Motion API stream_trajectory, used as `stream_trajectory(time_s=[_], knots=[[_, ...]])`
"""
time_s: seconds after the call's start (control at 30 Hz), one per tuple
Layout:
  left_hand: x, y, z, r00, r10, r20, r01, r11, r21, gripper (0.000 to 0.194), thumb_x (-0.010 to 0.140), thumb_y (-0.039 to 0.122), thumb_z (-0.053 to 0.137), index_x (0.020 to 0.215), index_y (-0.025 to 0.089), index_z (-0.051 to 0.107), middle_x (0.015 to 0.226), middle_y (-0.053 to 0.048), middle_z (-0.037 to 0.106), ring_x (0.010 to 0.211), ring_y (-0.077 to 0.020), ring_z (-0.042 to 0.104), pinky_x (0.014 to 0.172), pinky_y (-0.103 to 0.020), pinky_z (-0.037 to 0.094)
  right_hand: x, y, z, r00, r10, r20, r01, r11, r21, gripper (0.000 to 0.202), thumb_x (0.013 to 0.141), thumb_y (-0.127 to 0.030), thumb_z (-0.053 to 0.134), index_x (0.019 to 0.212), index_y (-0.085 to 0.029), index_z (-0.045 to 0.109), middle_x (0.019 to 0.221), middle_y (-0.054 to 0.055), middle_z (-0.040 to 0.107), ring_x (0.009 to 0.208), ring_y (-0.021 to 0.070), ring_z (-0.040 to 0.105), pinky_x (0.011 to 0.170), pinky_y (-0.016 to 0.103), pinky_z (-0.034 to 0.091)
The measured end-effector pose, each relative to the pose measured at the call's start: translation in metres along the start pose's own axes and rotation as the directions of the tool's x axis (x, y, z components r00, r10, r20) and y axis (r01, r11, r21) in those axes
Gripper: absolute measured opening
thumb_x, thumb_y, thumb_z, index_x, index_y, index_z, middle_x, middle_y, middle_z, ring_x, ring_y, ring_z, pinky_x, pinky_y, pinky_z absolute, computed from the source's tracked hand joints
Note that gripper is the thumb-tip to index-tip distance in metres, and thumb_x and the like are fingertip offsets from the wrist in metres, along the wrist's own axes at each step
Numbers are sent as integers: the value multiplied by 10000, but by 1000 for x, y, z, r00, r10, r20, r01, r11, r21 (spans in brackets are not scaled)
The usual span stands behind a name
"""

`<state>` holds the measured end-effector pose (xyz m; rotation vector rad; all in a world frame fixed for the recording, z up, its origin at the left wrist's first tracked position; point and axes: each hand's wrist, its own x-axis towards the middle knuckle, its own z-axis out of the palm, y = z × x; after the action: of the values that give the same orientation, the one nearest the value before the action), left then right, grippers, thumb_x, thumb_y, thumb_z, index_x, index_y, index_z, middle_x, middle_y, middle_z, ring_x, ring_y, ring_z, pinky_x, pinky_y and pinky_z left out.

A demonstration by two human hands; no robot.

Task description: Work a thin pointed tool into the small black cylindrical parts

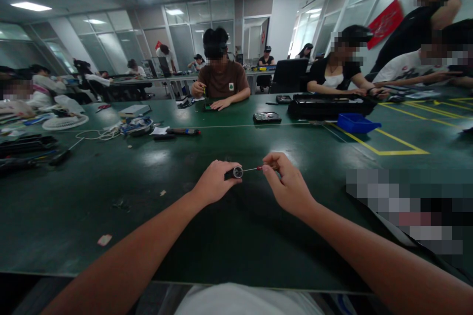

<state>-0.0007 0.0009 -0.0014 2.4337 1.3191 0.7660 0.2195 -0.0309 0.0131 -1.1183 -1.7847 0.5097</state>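
Note:
Just above the green table, my left hand point(215, 181) is closed round a small dark cylindrical part point(237, 172) with a silvery rim; its round open end faces to the right and toward me. My right hand point(287, 182) grips a screwdriver point(260, 168) by its reddish handle. The thin metal shaft points left, and its tip is at the rim of the cylinder. Whether the tip sits inside or only touches the edge, I cannot tell. Fingers cover much of the cylinder's body and of the screwdriver's handle.
Across the green table point(177, 251) lie a hard drive point(267, 117), a blue bin point(357, 123), a long black housing point(330, 107) and a dark pen-like tool point(184, 131). A white fan point(65, 122) and cables are at the left. Several co-workers sit around. Paper scraps point(104, 240) lie near my left arm.

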Motion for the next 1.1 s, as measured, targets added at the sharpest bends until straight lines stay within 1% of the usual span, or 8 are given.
stream_trajectory(time_s=[0.07, 0.17, 0.23, 0.37, 0.57, 0.77, 0.97, 1.1], knots=[[0, -1, -1, 1000, 5, -29, -5, 1000, -8, 312, 858, 323, 690, 1163, 265, 660, 1146, -17, 694, 1030, -228, 606, 928, -395, 452, 5, 5, 1, 993, 122, -1, -120, 979, 165, 191, 945, -387, 509, 977, -209, 571, 830, 47, 644, 771, 197, 627, 729, 365, 508], [1, -5, -2, 996, 54, -64, -54, 999, 7, 334, 882, 323, 661, 1211, 271, 632, 1211, -25, 671, 1118, -223, 584, 1034, -425, 404, 13, 18, 4, 951, 309, -3, -271, 838, 474, 282, 936, -476, 476, 878, -213, 558, 788, 45, 622, 716, 183, 617, 720, 378, 550], [3, -8, -1, 998, 56, -39, -55, 998, 32, 326, 885, 309, 658, 1206, 263, 635, 1216, -36, 670, 1138, -226, 579, 1055, -442, 385, 16, 26, 6, 934, 357, -14, -298, 800, 521, 278, 910, -485, 514, 844, -217, 547, 758, 36, 607, 710, 180, 613, 709, 370, 558], [5, -11, 1, 999, 35, 29, -36, 998, 60, 324, 870, 288, 680, 1190, 256, 645, 1206, -44, 678, 1149, -231, 578, 1064, -462, 366, 14, 29, 7, 956, 290, -46, -245, 876, 415, 274, 925, -469, 510, 877, -204, 565, 742, 13, 608, 680, 160, 589, 706, 347, 522], [4, -5, 2, 1000, 20, 7, -20, 999, 25, 339, 860, 308, 693, 1193, 274, 639, 1221, -26, 678, 1122, -233, 593, 1053, -469, 366, 6, 17, 7, 985, 159, -61, -146, 973, 179, 243, 970, -419, 465, 919, -203, 562, 742, 10, 619, 704, 167, 587, 690, 322, 461], [3, -3, 2, 1000, 4, 13, -4, 1000, 1, 351, 857, 319, 696, 1201, 272, 640, 1241, -32, 671, 1163, -236, 583, 1094, -489, 335, 3, 10, 3, 993, 90, -73, -87, 995, 45, 244, 970, -420, 483, 950, -207, 601, 752, 17, 658, 697, 174, 623, 643, 306, 460], [2, -1, 2, 1000, 8, 6, -8, 1000, 8, 341, 856, 328, 695, 1189, 273, 645, 1228, -27, 678, 1129, -236, 595, 1080, -487, 345, 0, 0, -4, 995, -96, -10, 93, 985, -144, 214, 901, -434, 620, 902, -241, 712, 821, 23, 741, 703, 193, 670, 659, 321, 487], [2, -2, 2, 1000, 23, 7, -23, 999, 31, 347, 861, 337, 685, 1198, 265, 643, 1220, -38, 680, 1120, -236, 597, 1059, -472, 367, -3, -6, -5, 982, -182, 44, 187, 961, -204, 173, 945, -339, 558, 958, -225, 688, 843, 42, 725, 729, 192, 662, 684, 328, 499]])
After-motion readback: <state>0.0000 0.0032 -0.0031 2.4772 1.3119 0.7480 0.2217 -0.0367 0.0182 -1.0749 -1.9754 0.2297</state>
